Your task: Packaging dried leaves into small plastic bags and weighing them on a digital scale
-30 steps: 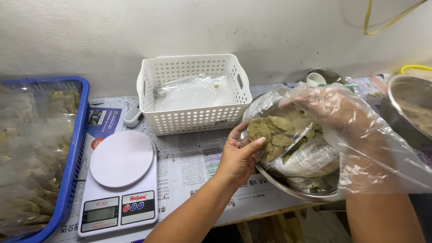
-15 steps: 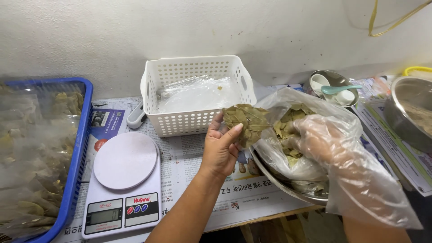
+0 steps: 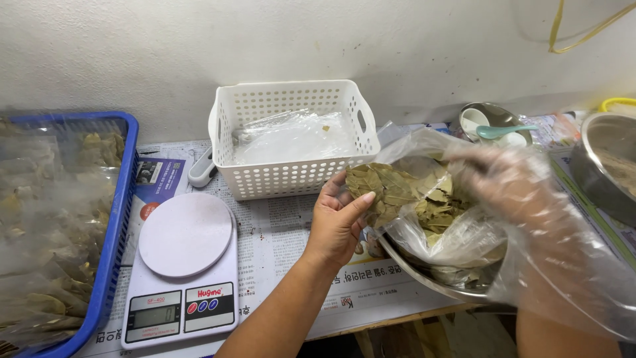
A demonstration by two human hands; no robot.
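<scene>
Dried bay leaves (image 3: 381, 187), light and brittle; our left hand (image 3: 338, 222) pinches the bunch, gloved right hand (image 3: 513, 182) spread.

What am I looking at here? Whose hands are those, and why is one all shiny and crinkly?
The camera sits on a person's head and looks down, so you see that person's own two hands. The bare left hand pinches a bunch of dry green-brown leaves. The right hand looks crinkly because it wears a loose clear plastic glove; it hovers over a clear plastic bag of leaves in a round metal bowl. On the newspaper-covered table there are also a white kitchen scale, a white holed plastic basket and a blue crate.
</scene>
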